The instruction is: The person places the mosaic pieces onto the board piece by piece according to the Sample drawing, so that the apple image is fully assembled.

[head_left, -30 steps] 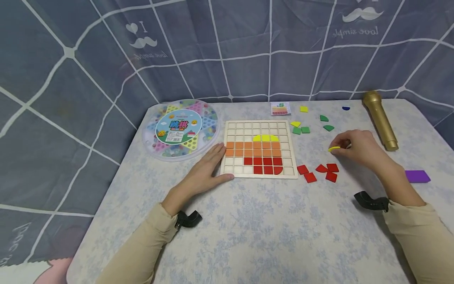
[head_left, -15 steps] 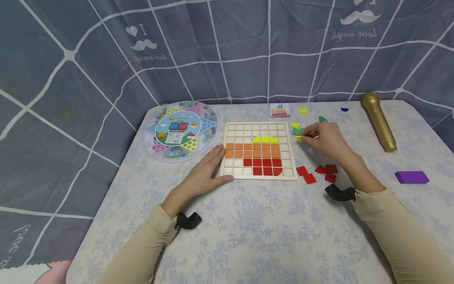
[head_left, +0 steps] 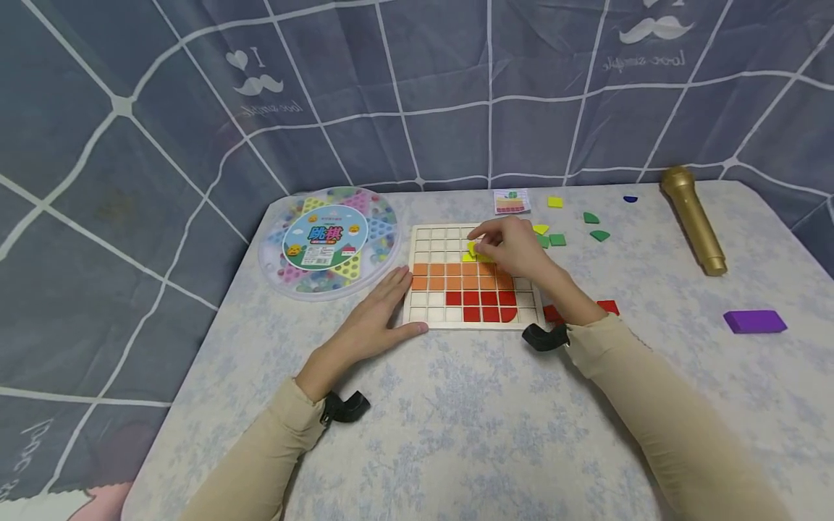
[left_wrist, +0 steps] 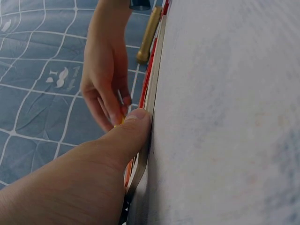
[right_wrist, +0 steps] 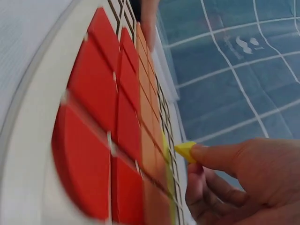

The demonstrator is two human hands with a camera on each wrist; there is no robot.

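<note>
Grid board [head_left: 473,278] lies between round game box [head_left: 329,240] left and microphone [head_left: 693,219] right.

Small yellow piece [head_left: 472,250] pinched over wooden grid board [head_left: 430,315], upper rows

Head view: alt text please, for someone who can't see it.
A person's right hand holds a yellow piece over a wooden grid board partly filled with orange, red and yellow tiles, while the left hand rests against the board's left edge. Around it on the table lie a round marble game case, loose tiles, a gold microphone and a purple block.
</note>
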